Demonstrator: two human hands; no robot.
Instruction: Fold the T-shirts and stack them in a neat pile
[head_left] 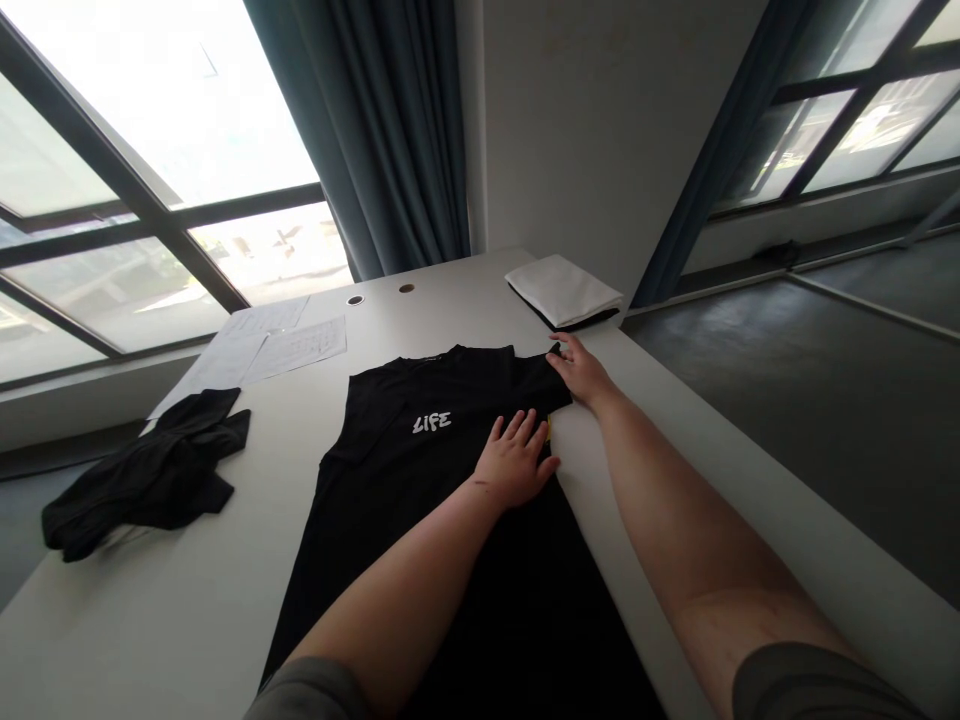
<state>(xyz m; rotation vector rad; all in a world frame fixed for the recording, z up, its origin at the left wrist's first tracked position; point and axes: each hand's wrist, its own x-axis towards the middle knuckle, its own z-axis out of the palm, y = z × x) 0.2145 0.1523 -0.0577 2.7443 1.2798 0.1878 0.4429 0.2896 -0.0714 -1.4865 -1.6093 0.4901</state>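
Observation:
A black T-shirt (397, 480) with white "Life" lettering (432, 422) lies spread on the white table, its neckline toward the far side. My left hand (516, 458) rests flat on the shirt near its right edge, fingers spread. At the end of the right sleeve, my right hand (581, 370) grips the cloth between thumb and fingers. The left sleeve appears folded in over the shirt. A small bit of yellow (550, 428) shows at the shirt's edge beside my left hand; what it is, I cannot tell.
A crumpled black garment (161, 470) lies at the table's left edge. Printed papers (300, 348) sit at the back left. Beyond my right hand is a folded white item (564, 288) with something black under it. Two cable holes (355, 300) pierce the white table (277, 440).

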